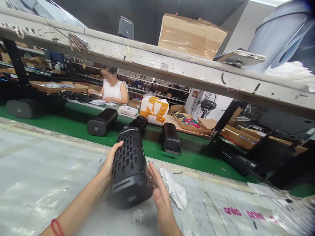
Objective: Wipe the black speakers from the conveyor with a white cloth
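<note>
A black speaker (pixel 128 164) with a slotted grille is tilted over the near bench, its lower end smeared by motion. My left hand (pixel 112 160) grips its left side, the thumb lying on the grille and the other fingers hidden behind. Along the right side is my right hand (pixel 161 196), fingers stretched out and thumb apart; whether it touches the casing I cannot tell. A crumpled white cloth (pixel 173 188) lies on the bench just right of that hand.
Beyond the bench, a green conveyor belt (pixel 76 123) carries more black speakers (pixel 102 123), (pixel 171 139). A long shelf (pixel 147 55) crosses overhead, bearing a cardboard box (pixel 190 36). Across the belt sits a person (pixel 114 88) in white, near a taped carton (pixel 155 109) and a fan (pixel 204 103).
</note>
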A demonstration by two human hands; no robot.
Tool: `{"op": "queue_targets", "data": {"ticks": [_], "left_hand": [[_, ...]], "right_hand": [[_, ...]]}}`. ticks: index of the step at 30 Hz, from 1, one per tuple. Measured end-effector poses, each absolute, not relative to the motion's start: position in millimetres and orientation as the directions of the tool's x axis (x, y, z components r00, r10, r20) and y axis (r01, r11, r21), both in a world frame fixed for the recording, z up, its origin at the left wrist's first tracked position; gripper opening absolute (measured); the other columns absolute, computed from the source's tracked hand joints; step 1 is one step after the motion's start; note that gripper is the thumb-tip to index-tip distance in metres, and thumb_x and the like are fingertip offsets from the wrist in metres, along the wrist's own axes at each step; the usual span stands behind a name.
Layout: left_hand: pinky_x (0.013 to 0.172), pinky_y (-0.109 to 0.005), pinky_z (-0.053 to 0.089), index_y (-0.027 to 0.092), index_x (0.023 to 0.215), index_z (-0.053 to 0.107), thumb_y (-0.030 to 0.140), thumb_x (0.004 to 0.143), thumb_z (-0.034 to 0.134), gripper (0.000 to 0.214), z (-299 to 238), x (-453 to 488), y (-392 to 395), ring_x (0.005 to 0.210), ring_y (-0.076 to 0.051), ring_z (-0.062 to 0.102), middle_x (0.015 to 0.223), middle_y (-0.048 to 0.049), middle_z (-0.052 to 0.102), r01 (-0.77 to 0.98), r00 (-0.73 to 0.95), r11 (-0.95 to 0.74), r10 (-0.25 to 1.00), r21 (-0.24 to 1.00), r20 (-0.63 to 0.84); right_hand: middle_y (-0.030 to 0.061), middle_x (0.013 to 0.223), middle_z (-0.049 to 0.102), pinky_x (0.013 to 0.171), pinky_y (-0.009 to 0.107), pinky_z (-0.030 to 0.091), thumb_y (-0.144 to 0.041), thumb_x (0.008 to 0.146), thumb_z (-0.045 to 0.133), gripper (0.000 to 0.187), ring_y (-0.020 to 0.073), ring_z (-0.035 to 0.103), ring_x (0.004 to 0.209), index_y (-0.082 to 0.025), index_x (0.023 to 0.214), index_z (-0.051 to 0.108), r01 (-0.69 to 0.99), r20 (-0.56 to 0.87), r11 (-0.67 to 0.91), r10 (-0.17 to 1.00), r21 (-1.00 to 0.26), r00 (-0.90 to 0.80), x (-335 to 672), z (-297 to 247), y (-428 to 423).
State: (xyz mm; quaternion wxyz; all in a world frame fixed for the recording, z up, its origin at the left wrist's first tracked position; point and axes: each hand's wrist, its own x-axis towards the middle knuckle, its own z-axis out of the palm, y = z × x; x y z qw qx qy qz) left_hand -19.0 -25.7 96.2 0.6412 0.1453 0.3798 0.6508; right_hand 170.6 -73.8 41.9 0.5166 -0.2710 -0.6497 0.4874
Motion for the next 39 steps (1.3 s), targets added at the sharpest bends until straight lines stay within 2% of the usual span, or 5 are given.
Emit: {"op": "queue_targets", "data": {"ticks": [8,15,21,30,39], "left_hand": [[0.052,-0.023,0.055,0.016,0.068,0.066,0.032,0.088,0.051,0.030,113.4,-23.4,-33.7,0.050,-0.014,0.062,0.061,-0.0011,0.069,-0.825,-0.204,-0.055,0.957,0.562,-0.206],[0.043,-0.024,0.051,0.019,0.058,0.058,0.036,0.090,0.047,0.039,126.9,-19.6,-44.3,0.041,-0.013,0.057,0.049,0.0023,0.062,-0.874,-0.191,-0.077,0.962,0.480,-0.193],[0.044,-0.024,0.052,0.019,0.061,0.061,0.040,0.095,0.039,0.045,142.3,-23.2,-54.6,0.043,-0.012,0.058,0.051,0.0030,0.064,-0.894,-0.229,-0.109,0.945,0.435,-0.235],[0.059,-0.031,0.056,0.018,0.075,0.068,0.042,0.091,0.043,0.038,118.4,-43.4,-42.5,0.058,-0.019,0.065,0.065,-0.0007,0.071,-0.911,-0.239,-0.171,0.960,0.375,-0.143],[0.070,-0.036,0.058,0.016,0.081,0.069,0.050,0.086,0.048,0.040,113.4,-32.2,-48.5,0.059,-0.021,0.066,0.070,-0.0049,0.073,-0.916,-0.144,-0.075,0.978,0.395,-0.148]], "right_hand": [[0.0062,0.156,0.029,0.108,0.049,0.043,-0.068,0.084,0.054,0.090,0.0325,0.037,0.139,-0.032,0.154,0.010,0.192,0.585,0.674,0.724,-0.714,-0.366,169.0,44.8,-90.5],[0.0073,0.159,0.015,0.110,0.074,0.008,-0.043,0.089,0.060,0.063,0.0374,-0.002,0.147,-0.026,0.146,0.040,0.601,0.554,0.459,0.832,-0.654,-0.032,203.2,-5.3,-32.3],[0.0198,0.132,0.056,0.104,0.069,0.034,-0.047,0.089,0.053,0.047,0.0421,0.046,0.129,-0.014,0.118,0.069,0.592,0.415,0.411,0.899,-0.693,-0.139,227.7,-22.5,-0.4],[0.0094,0.130,0.061,0.075,0.031,0.061,-0.043,0.102,0.033,0.049,0.0256,0.067,0.109,-0.020,0.143,0.045,0.402,0.454,0.423,0.891,-0.812,-0.021,177.7,47.8,-65.3],[0.0014,0.157,0.011,0.121,0.043,-0.005,-0.023,0.097,0.042,0.060,0.0195,0.005,0.147,-0.023,0.153,0.020,0.474,0.834,0.856,0.101,0.204,-0.542,108.7,98.5,-78.5]]}}
